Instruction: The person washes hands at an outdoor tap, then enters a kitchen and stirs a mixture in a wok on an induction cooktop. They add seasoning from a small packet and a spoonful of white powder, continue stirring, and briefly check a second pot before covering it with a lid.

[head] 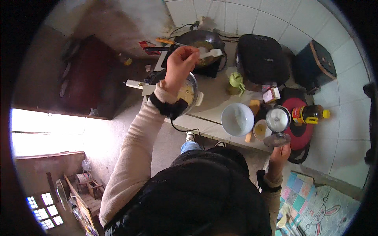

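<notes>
My left hand grips a small white spoon above a dark wok, its fingers pinched on the handle. Some food lies in the wok, and steam rises behind it. Below my left wrist is a pot with yellowish, bubbly contents, partly hidden by my forearm. At the right, my right hand holds the rim of a round clear lid. Just beyond the lid stands an opened jar of white contents; whether the lid is hinged to it I cannot tell.
A white bowl, a small cup and a wooden board sit along the counter's front. Behind are a green pitcher-like container and a black appliance. A dark bottle with a yellow cap lies over a red round surface.
</notes>
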A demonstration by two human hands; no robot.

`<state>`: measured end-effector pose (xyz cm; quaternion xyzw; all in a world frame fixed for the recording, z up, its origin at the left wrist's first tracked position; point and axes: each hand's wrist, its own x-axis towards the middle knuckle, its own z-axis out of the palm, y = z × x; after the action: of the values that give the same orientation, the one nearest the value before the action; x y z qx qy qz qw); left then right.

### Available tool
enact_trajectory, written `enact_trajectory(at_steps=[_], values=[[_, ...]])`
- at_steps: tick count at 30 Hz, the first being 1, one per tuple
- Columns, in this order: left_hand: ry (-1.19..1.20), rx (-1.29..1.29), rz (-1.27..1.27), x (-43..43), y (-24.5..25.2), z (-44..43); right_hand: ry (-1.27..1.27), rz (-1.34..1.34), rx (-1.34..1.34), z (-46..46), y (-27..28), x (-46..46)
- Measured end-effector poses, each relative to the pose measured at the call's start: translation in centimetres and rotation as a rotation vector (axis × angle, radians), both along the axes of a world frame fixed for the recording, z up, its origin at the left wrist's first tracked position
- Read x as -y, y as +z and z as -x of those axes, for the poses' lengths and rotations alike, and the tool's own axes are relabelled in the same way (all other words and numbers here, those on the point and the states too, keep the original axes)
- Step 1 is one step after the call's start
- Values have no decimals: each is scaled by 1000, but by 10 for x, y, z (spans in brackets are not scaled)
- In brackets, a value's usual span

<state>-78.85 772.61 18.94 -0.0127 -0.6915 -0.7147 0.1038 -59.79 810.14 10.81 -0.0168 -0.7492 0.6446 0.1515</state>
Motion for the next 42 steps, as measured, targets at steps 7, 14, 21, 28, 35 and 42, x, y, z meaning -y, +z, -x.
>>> enact_trajectory(at_steps=[7, 14, 21, 28, 35, 42], values=[[379, -123, 657, 55, -49, 78, -119, -137, 153, 1, -7, -11], [401, -41, 889, 64, -87, 110, -100, -80, 123, -3, -8, -15], [421, -64, 1097, 71, -103, 119, -142, -120, 123, -3, -13, -15], [403, 19, 1385, 72, -97, 125, -72, -27, 125, -2, -9, -13], [192, -314, 553, -8, -34, 67, -102, -294, -52, 1, -37, -20], [-678, -144, 316, -113, 6, -54, 30, -112, 78, 10, -7, 11]])
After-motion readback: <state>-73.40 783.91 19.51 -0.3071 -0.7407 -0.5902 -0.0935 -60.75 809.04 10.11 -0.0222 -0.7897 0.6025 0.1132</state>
